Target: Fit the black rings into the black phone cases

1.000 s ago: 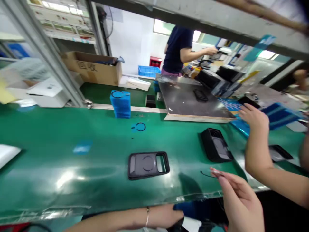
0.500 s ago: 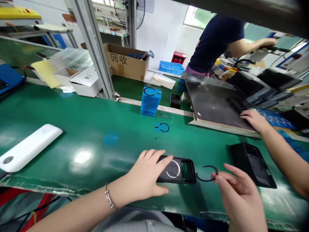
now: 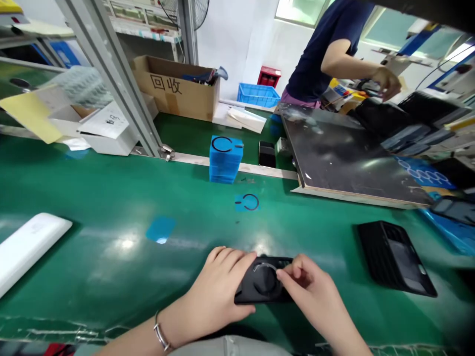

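Observation:
A black phone case (image 3: 260,289) lies flat on the green belt (image 3: 122,198) near its front edge. My left hand (image 3: 217,291) rests on the case's left end, fingers laid over it and thumb along its near side. My right hand (image 3: 311,294) pinches a thin black ring (image 3: 264,271) against the round recess on the case. A stack of blue sheets (image 3: 225,159) carrying black rings stands further back, and one blue sheet with a ring (image 3: 247,202) lies loose on the belt.
Another black case (image 3: 394,257) lies at the right. A white oblong block (image 3: 27,247) sits at the left, a small blue film (image 3: 160,229) beside it. A dark board (image 3: 345,158), a cardboard box (image 3: 174,94) and a metal post (image 3: 107,74) stand behind. A person in a dark shirt (image 3: 326,49) works beyond.
My right hand carried the black ring left from the belt onto the case's recess. My left hand stayed on the case. The other person's arm at the right left the view.

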`<action>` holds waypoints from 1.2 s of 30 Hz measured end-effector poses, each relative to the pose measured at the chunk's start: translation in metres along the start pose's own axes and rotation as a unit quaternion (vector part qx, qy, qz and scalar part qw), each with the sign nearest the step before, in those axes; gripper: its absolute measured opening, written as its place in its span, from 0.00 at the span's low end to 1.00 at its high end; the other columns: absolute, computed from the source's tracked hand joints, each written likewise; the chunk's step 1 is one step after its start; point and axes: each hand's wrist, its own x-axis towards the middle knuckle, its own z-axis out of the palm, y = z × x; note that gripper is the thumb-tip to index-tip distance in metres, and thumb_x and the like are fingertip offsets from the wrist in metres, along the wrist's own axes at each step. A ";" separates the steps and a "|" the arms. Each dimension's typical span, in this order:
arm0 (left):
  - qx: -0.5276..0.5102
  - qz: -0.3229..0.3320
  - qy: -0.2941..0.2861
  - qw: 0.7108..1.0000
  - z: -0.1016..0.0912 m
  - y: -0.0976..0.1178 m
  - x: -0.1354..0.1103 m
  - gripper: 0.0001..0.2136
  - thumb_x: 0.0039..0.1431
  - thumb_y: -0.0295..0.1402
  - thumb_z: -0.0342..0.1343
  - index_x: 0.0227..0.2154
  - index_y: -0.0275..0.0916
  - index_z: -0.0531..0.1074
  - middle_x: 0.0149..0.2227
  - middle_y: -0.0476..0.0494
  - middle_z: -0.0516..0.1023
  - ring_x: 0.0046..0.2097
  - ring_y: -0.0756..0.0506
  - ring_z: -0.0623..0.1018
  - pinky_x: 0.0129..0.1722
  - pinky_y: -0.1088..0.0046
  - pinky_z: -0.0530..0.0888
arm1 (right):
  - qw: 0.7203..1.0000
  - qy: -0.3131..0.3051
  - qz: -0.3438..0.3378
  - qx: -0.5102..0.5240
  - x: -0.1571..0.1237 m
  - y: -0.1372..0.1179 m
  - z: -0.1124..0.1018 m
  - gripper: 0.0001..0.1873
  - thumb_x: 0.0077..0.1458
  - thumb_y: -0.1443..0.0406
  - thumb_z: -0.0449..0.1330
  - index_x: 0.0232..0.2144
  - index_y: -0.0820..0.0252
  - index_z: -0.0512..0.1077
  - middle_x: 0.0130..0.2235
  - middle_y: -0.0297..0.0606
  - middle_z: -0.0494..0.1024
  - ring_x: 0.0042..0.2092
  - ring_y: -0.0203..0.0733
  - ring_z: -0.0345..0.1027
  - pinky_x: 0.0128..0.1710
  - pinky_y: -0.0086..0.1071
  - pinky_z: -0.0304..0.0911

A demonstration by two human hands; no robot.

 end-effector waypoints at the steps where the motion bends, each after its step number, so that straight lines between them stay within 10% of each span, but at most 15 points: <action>1: 0.000 0.002 0.001 1.000 0.000 0.000 0.000 0.45 0.42 0.39 0.73 0.62 0.42 0.56 0.54 0.40 0.72 0.54 0.36 0.70 0.58 0.52 0.62 | 1.000 -0.002 -0.005 -0.021 0.001 -0.001 0.001 0.20 0.58 0.54 0.59 0.25 0.52 0.52 0.24 0.27 0.63 0.27 0.35 0.52 0.27 0.28 0.53; 21: 0.028 0.022 0.003 0.999 -0.002 0.000 0.003 0.33 0.43 0.39 0.73 0.53 0.44 0.68 0.53 0.40 0.73 0.52 0.35 0.71 0.57 0.49 0.65 | 0.969 -0.042 -0.128 -0.205 0.007 -0.014 0.003 0.14 0.62 0.66 0.52 0.27 0.52 0.51 0.25 0.28 0.67 0.26 0.37 0.62 0.27 0.28 0.57; 36: 0.078 0.056 0.012 0.995 0.001 -0.006 -0.002 0.31 0.51 0.49 0.67 0.57 0.48 0.69 0.56 0.39 0.71 0.54 0.35 0.72 0.59 0.45 0.63 | 0.857 0.050 -0.345 -0.379 -0.010 0.003 -0.008 0.12 0.65 0.66 0.55 0.46 0.57 0.76 0.49 0.47 0.77 0.50 0.54 0.68 0.48 0.49 0.68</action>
